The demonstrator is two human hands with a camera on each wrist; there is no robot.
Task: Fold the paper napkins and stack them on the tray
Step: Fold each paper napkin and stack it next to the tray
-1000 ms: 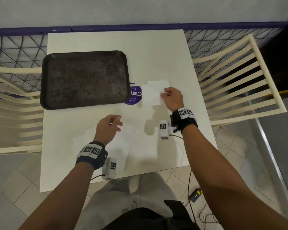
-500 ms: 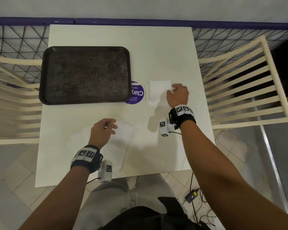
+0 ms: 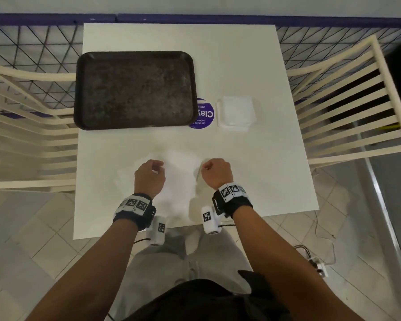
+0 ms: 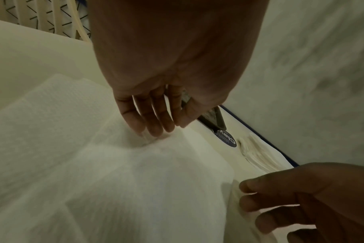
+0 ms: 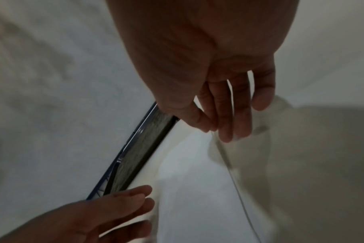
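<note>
A dark empty tray point(image 3: 134, 89) lies at the table's far left. Right of it sits a small pile of folded white napkins point(image 3: 236, 113). An unfolded white napkin point(image 3: 180, 179) lies on the near half of the table between my hands. My left hand point(image 3: 156, 169) has curled fingers on its far left part, and the left wrist view shows the fingertips point(image 4: 154, 129) gathering the paper point(image 4: 135, 180) against the thumb. My right hand point(image 3: 206, 166) pinches the napkin's far right edge; the right wrist view shows the paper point(image 5: 197, 172) held between thumb and fingers point(image 5: 224, 134).
A round purple sticker point(image 3: 203, 117) lies on the white table point(image 3: 252, 54) between tray and folded pile. Cream slatted chairs point(image 3: 347, 107) stand at both sides. A dark mesh fence point(image 3: 33, 47) runs behind, and cables point(image 3: 320, 265) lie on the tiled floor at right.
My right hand left the folded pile, came back toward me and took hold of the flat napkin's right edge. The left hand stayed on the napkin's left part.
</note>
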